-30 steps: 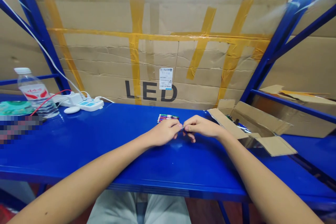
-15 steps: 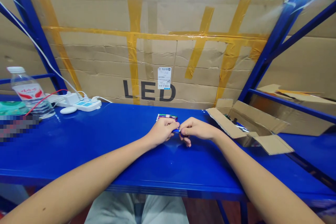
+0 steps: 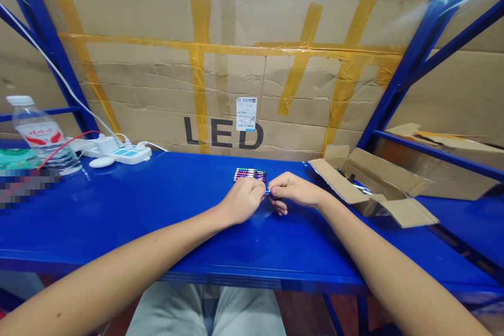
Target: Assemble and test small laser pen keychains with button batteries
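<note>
Between my two hands is a slim blue pen-like tube (image 3: pixel 267 192) with a shiny band, mostly covered by my fingers. My left hand (image 3: pixel 244 199) is closed around its left end, knuckles up. At its right end, the thumb and index finger of my right hand (image 3: pixel 286 191) pinch it, while the other fingers curl loosely below. Just behind my left hand lies a neat row of several slim metallic tubes (image 3: pixel 250 173) in green, red and purple, side by side on the blue table (image 3: pixel 157 205).
An open cardboard box (image 3: pixel 378 178) with more slim tubes inside stands at the right. To the left are a power strip (image 3: pixel 132 154) with cables, a white oval object (image 3: pixel 101 162) and a water bottle (image 3: pixel 43 136). A large cardboard sheet (image 3: pixel 157 84) stands along the back.
My left hand has turned and closed further over the blue tube, so less of it shows. The row of tubes behind is more exposed. The view has tilted slightly down.
</note>
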Action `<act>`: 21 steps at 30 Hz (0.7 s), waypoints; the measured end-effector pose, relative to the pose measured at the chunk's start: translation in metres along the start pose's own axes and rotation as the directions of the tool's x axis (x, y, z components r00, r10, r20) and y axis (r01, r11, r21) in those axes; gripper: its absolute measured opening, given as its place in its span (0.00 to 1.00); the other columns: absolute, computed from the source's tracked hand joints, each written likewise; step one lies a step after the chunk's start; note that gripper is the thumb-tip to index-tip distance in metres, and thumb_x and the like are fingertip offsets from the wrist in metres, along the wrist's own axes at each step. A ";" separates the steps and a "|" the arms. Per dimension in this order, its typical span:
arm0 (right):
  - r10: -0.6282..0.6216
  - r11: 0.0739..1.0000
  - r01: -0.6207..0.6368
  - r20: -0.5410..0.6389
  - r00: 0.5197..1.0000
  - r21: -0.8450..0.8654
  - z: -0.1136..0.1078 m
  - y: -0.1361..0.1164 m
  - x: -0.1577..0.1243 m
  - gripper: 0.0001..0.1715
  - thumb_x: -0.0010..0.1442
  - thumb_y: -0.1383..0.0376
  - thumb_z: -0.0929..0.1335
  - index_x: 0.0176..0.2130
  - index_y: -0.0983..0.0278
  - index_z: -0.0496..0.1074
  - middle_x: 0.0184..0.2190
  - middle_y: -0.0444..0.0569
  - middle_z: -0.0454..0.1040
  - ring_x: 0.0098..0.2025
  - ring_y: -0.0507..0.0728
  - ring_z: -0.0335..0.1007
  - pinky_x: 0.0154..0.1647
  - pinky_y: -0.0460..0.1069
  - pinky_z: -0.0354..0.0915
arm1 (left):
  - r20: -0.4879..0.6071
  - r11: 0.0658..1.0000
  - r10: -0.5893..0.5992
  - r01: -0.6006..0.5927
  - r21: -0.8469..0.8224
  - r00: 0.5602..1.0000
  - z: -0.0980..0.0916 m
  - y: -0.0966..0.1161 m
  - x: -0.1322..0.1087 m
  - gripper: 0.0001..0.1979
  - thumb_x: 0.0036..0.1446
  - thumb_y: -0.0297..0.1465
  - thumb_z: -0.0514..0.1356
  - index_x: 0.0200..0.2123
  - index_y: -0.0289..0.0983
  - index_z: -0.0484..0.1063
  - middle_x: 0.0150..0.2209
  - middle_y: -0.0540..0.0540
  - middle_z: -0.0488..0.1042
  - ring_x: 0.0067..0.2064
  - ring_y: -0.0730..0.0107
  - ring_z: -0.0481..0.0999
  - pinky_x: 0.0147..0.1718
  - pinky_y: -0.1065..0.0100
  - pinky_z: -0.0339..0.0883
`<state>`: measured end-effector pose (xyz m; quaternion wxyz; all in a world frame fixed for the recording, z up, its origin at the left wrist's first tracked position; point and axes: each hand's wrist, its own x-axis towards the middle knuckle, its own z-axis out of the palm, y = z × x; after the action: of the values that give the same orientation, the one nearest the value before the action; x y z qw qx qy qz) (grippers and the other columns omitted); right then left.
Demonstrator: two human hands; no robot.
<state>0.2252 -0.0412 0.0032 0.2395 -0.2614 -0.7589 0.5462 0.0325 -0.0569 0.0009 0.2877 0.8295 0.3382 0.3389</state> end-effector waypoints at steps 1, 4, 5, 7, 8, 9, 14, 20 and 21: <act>0.007 1.000 -0.007 0.011 1.000 0.028 0.001 0.000 0.000 0.26 0.59 0.49 0.69 0.22 0.67 0.66 0.16 0.42 0.66 0.18 0.50 0.64 0.24 0.48 0.66 | 0.000 1.000 0.021 -0.021 0.023 1.000 0.000 0.000 -0.001 0.17 0.57 0.31 0.46 0.16 0.37 0.57 0.16 0.52 0.58 0.23 0.73 0.59 0.26 0.68 0.49; 0.025 0.993 -0.030 0.049 0.999 0.116 0.002 0.001 0.000 0.26 0.57 0.49 0.69 0.23 0.67 0.67 0.14 0.41 0.65 0.16 0.49 0.62 0.23 0.49 0.68 | -0.001 0.994 0.070 -0.070 0.087 0.998 0.000 -0.001 -0.002 0.18 0.60 0.31 0.47 0.17 0.37 0.57 0.17 0.52 0.60 0.24 0.74 0.60 0.26 0.68 0.50; 0.027 0.990 -0.034 0.058 0.998 0.139 0.002 0.002 0.000 0.26 0.57 0.49 0.70 0.24 0.68 0.67 0.14 0.41 0.65 0.16 0.49 0.62 0.23 0.49 0.68 | 0.002 0.990 0.092 -0.091 0.107 0.996 0.000 -0.001 -0.003 0.18 0.61 0.31 0.46 0.18 0.37 0.57 0.17 0.52 0.61 0.24 0.74 0.60 0.27 0.68 0.50; 0.033 0.984 -0.044 0.069 0.997 0.173 0.001 0.003 0.000 0.26 0.57 0.49 0.70 0.24 0.68 0.67 0.14 0.41 0.65 0.16 0.49 0.62 0.23 0.49 0.69 | 0.015 0.979 0.138 -0.139 0.152 0.990 -0.001 -0.001 -0.003 0.18 0.62 0.30 0.46 0.19 0.37 0.58 0.19 0.51 0.63 0.24 0.73 0.62 0.27 0.68 0.51; 0.041 0.981 -0.054 0.072 0.997 0.186 0.001 0.004 0.000 0.26 0.57 0.49 0.70 0.25 0.68 0.68 0.14 0.41 0.64 0.16 0.49 0.62 0.23 0.49 0.69 | 0.025 0.970 0.160 -0.162 0.181 0.987 -0.002 -0.001 -0.004 0.18 0.63 0.30 0.46 0.19 0.36 0.59 0.20 0.50 0.65 0.24 0.73 0.63 0.27 0.68 0.52; 0.053 0.978 -0.067 0.076 0.996 0.195 0.000 0.004 0.000 0.26 0.57 0.49 0.69 0.25 0.68 0.68 0.14 0.40 0.64 0.15 0.49 0.62 0.23 0.49 0.69 | 0.038 0.959 0.179 -0.183 0.215 0.983 -0.002 -0.001 -0.004 0.18 0.63 0.30 0.46 0.20 0.36 0.61 0.21 0.49 0.67 0.25 0.73 0.64 0.27 0.68 0.53; 0.111 0.953 -0.135 0.105 0.988 0.271 -0.001 0.008 0.000 0.26 0.57 0.49 0.70 0.27 0.70 0.69 0.11 0.40 0.63 0.14 0.50 0.61 0.20 0.49 0.68 | 0.106 0.850 0.228 -0.251 0.463 0.968 -0.004 -0.002 -0.006 0.15 0.65 0.31 0.47 0.31 0.35 0.70 0.29 0.43 0.75 0.30 0.66 0.72 0.30 0.66 0.61; 0.146 0.923 -0.168 0.088 0.985 0.347 0.000 0.006 0.001 0.23 0.57 0.51 0.71 0.27 0.69 0.69 0.10 0.38 0.61 0.12 0.49 0.60 0.19 0.48 0.67 | 0.119 0.687 0.274 -0.281 0.670 0.954 -0.005 -0.001 -0.006 0.12 0.64 0.32 0.49 0.34 0.35 0.69 0.30 0.41 0.75 0.31 0.61 0.75 0.30 0.65 0.63; 0.153 0.920 -0.171 0.079 0.985 0.351 0.000 0.005 0.002 0.23 0.57 0.51 0.71 0.27 0.69 0.69 0.10 0.38 0.61 0.12 0.49 0.59 0.18 0.48 0.67 | 0.107 0.690 0.273 -0.272 0.671 0.956 -0.005 -0.001 -0.006 0.11 0.63 0.32 0.49 0.34 0.35 0.69 0.31 0.41 0.76 0.32 0.61 0.75 0.30 0.64 0.63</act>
<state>0.2245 -0.0391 -0.0018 0.2180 -0.2617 -0.6287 0.6991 0.0249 -0.0593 0.0010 -0.0884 0.9174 0.3115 0.2313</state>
